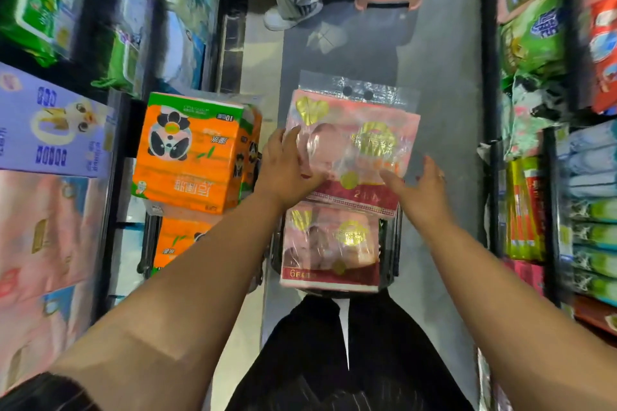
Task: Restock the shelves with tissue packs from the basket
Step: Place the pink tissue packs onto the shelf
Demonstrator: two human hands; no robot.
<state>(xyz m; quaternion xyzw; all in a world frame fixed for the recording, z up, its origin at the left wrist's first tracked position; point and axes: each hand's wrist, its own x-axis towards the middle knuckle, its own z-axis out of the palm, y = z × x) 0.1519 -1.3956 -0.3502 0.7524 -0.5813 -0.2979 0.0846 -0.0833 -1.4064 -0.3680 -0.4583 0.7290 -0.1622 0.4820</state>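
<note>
Our left hand grips the left edge of the pink tissue pack, fingers curled onto its clear wrap. Our right hand is open with fingers spread, its fingertips at the pack's lower right corner; we cannot tell whether they touch. The pack is held tilted above the basket, which sits low in front of us with a second pink pack lying flat inside. We judge that we are lifting this pack out to carry it to a shelf. To do that well, we should bring the right hand fully onto the far edge so both sides are supported, since the loose wrap looks slippery and one hand alone may let it sag. Just left of the basket stand orange packs in a stack. The left shelves hold pink packs that look similar, so that side seems the likely place; the right shelves hold other wrapped goods.
</note>
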